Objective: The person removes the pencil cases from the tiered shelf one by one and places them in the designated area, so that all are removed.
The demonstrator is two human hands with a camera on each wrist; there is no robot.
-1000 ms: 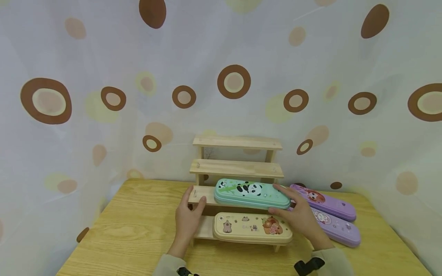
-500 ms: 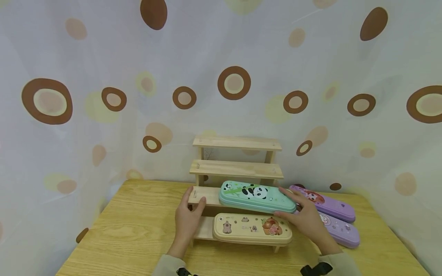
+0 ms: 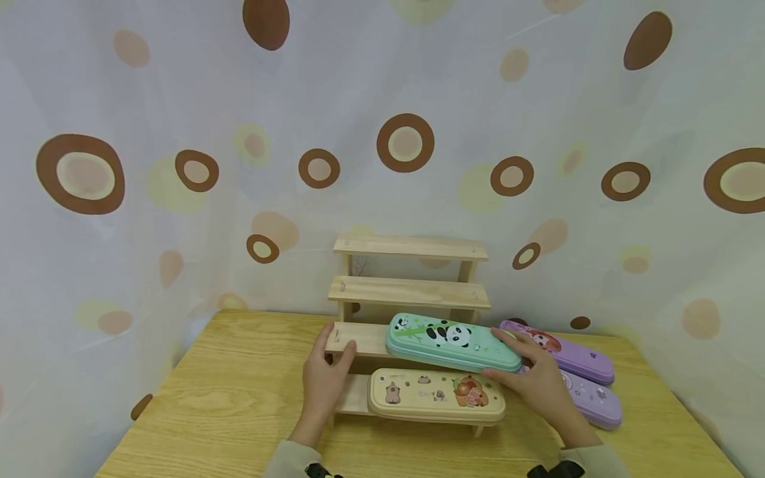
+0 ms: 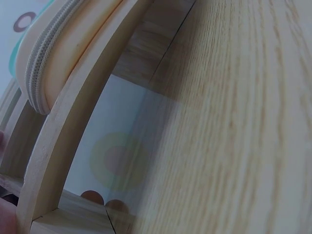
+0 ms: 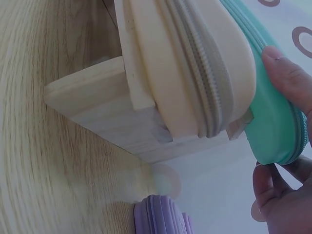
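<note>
A small wooden step shelf [image 3: 410, 292] with several tiers stands at the back of the table. A cream pencil case [image 3: 436, 396] lies on its lowest tier; its zipped edge [image 4: 53, 63] shows in the left wrist view and its end [image 5: 195, 73] in the right wrist view. My right hand [image 3: 532, 378] grips the right end of a green panda pencil case [image 3: 453, 342], which sits tilted over the second tier. In the right wrist view the green panda pencil case [image 5: 273, 122] is pinched between thumb and fingers. My left hand [image 3: 325, 378] holds the shelf's left upright.
Two purple pencil cases [image 3: 574, 362] lie on the wooden table [image 3: 227, 405] right of the shelf; one end of a purple case [image 5: 158, 217] shows in the right wrist view. A dotted curtain [image 3: 179, 166] closes off the back and sides. Table edges lie near left and right.
My right hand has slid the green panda case to the right along the second tier, its right end now overhanging further. My left hand has stayed on the shelf.
</note>
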